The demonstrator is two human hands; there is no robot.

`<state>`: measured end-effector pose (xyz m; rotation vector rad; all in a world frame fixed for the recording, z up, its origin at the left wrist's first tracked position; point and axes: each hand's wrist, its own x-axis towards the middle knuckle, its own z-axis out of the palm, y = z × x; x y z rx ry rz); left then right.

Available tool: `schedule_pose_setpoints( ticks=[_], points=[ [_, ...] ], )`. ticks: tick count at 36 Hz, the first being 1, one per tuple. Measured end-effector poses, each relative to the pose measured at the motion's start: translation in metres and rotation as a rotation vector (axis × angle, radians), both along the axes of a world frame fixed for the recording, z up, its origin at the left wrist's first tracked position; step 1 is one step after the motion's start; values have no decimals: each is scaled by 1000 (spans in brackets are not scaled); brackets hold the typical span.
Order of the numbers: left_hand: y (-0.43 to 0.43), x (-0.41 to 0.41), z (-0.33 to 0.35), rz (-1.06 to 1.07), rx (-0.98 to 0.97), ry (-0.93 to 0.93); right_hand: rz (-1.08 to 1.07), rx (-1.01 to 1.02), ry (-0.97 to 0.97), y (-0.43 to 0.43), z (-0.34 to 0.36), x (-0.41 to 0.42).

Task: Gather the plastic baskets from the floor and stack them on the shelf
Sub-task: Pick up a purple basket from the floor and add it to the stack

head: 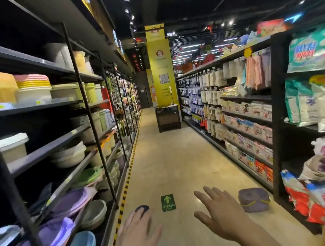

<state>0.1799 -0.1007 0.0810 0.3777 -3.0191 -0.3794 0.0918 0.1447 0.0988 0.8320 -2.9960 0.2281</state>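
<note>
A purple basket (254, 199) sits on the floor just right of the right hand (222, 215). A dark blue basket (142, 208) lies partly hidden behind the left hand (138, 235).

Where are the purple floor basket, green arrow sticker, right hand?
purple basket (253, 200): head view, middle of body
green arrow sticker (168, 202): head view, sticker centre
right hand (224, 215): head view, back of hand

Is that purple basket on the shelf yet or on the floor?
On the floor: the purple basket sits on the aisle floor beside the right-hand shelving, and the open right hand is not touching it.
</note>
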Motion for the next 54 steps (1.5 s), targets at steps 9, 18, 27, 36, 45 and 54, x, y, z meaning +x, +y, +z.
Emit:
schedule_pose_setpoints(
  ticks=[9,18,27,36,45,54],
  points=[
    [-92,-99,0,61,23,50,43,72,49,-109,-12,-130],
    [-220,-209,3,115,-53,85,74,107,91,-228,-4,-248],
    [-295,-309,-11,129,-59,56,123,83,84,-305,-13,-355],
    [-342,-439,-26,239,-51,57,240,71,89,-366,-27,-506],
    [-362,-550,-26,379,-3,45,395,70,59,-420,-37,-656],
    [-413,-630,-44,471,98,67,492,90,-31,-488,-59,-760]
  ],
)
